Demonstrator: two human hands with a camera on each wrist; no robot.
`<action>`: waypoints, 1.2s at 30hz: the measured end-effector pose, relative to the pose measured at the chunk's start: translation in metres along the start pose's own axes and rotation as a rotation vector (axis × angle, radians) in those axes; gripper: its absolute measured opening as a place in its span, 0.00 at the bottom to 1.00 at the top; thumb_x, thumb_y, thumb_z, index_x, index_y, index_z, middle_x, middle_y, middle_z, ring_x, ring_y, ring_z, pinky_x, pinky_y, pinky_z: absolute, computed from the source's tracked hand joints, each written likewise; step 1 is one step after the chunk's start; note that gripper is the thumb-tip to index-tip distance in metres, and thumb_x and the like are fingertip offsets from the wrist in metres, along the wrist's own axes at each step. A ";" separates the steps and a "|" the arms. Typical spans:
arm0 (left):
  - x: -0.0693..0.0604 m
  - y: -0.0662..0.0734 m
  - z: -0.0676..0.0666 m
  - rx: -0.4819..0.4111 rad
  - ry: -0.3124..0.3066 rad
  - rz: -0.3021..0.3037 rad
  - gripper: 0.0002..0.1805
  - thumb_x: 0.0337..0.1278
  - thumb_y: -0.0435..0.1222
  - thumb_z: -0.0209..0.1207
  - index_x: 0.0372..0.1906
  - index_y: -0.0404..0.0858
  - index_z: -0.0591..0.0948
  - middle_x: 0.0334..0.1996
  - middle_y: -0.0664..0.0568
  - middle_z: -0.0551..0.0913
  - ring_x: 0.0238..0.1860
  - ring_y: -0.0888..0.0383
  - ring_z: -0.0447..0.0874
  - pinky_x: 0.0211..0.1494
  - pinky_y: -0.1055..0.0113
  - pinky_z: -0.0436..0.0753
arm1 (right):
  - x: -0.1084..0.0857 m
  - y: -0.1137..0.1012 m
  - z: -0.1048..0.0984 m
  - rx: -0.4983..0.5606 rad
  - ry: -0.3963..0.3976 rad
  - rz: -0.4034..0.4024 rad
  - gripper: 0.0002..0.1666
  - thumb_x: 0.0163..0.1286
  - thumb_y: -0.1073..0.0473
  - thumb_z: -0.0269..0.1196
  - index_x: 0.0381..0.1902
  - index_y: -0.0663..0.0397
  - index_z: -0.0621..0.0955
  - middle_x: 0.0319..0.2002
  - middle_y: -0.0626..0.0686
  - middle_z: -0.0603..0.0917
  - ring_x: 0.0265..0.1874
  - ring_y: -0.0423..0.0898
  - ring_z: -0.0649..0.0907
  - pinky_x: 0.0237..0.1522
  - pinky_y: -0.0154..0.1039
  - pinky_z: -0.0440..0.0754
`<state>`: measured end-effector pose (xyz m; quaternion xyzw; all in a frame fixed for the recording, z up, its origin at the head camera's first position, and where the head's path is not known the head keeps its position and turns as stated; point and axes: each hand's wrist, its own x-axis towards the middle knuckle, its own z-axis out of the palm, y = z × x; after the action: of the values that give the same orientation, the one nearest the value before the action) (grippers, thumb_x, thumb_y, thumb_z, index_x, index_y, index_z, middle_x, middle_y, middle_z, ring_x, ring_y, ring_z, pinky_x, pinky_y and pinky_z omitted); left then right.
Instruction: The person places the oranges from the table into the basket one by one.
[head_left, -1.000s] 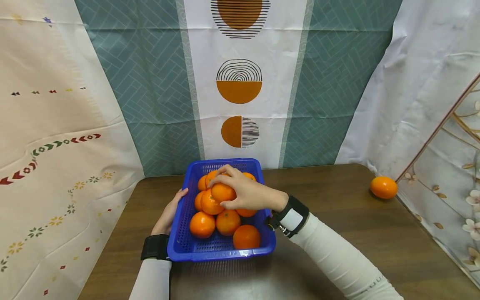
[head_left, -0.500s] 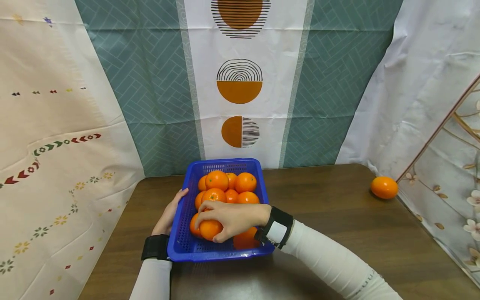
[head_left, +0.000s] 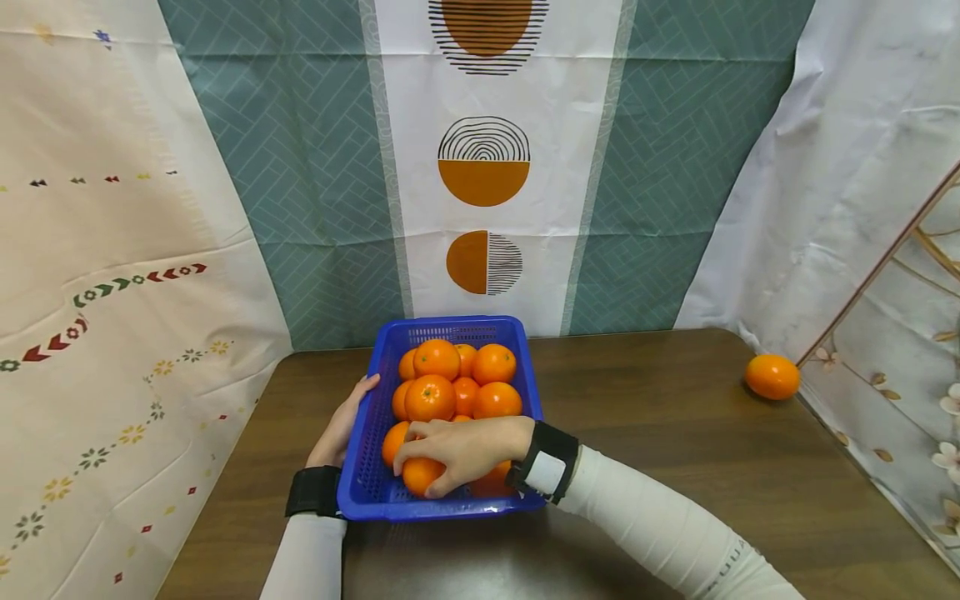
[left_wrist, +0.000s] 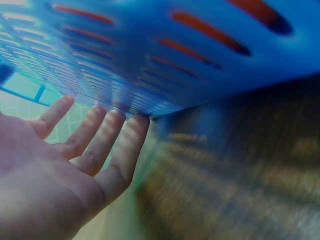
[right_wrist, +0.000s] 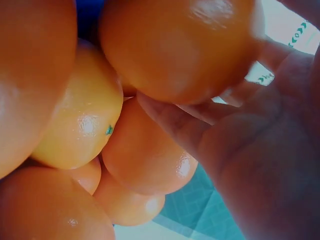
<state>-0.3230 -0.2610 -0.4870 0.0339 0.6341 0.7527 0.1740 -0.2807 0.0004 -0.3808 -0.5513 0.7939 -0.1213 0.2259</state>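
Observation:
A blue plastic basket [head_left: 442, 510] full of oranges stands on the wooden table. My right hand [head_left: 470, 450] reaches into its front part and holds an orange [head_left: 422, 476], fingers and thumb curled round it. In the right wrist view this orange [right_wrist: 180, 47] lies against my fingers, beside several others. Another orange [head_left: 431, 397] sits on top of the pile behind my hand. My left hand [head_left: 339, 427] is at the basket's left side. The left wrist view shows its fingers [left_wrist: 127, 145] extended, tips against the slotted wall [left_wrist: 130, 65].
A single orange [head_left: 772, 377] lies at the table's far right, close to the white floral cloth [head_left: 885, 400]. Patterned cloths hang behind the table [head_left: 622, 392] and along its left side.
My right hand has carried an orange from the middle of the pile toward me, down into the basket's front part. My left hand stays at the basket's side.

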 end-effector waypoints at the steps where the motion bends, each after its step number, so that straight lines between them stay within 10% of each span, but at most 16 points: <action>1: 0.000 0.000 0.000 0.000 0.001 0.001 0.39 0.80 0.63 0.40 0.84 0.56 0.44 0.78 0.42 0.57 0.66 0.47 0.72 0.63 0.52 0.80 | 0.000 0.000 0.000 -0.007 -0.007 0.002 0.24 0.75 0.51 0.65 0.67 0.39 0.76 0.60 0.45 0.71 0.58 0.41 0.71 0.56 0.30 0.74; 24: 0.001 0.000 -0.001 -0.002 -0.011 0.007 0.38 0.80 0.63 0.39 0.84 0.57 0.44 0.78 0.42 0.57 0.66 0.47 0.72 0.62 0.52 0.80 | -0.003 0.002 -0.002 0.013 -0.005 -0.022 0.25 0.78 0.50 0.63 0.70 0.38 0.76 0.62 0.45 0.70 0.63 0.42 0.69 0.63 0.31 0.71; 36: 0.000 -0.001 -0.001 0.008 0.004 0.007 0.38 0.80 0.63 0.39 0.84 0.58 0.44 0.80 0.44 0.56 0.68 0.46 0.70 0.64 0.52 0.79 | -0.026 0.006 -0.030 0.109 0.246 -0.117 0.22 0.79 0.54 0.61 0.67 0.48 0.77 0.64 0.48 0.78 0.64 0.48 0.74 0.68 0.37 0.71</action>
<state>-0.3233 -0.2613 -0.4877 0.0350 0.6372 0.7509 0.1700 -0.2928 0.0255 -0.3518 -0.5647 0.7743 -0.2439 0.1489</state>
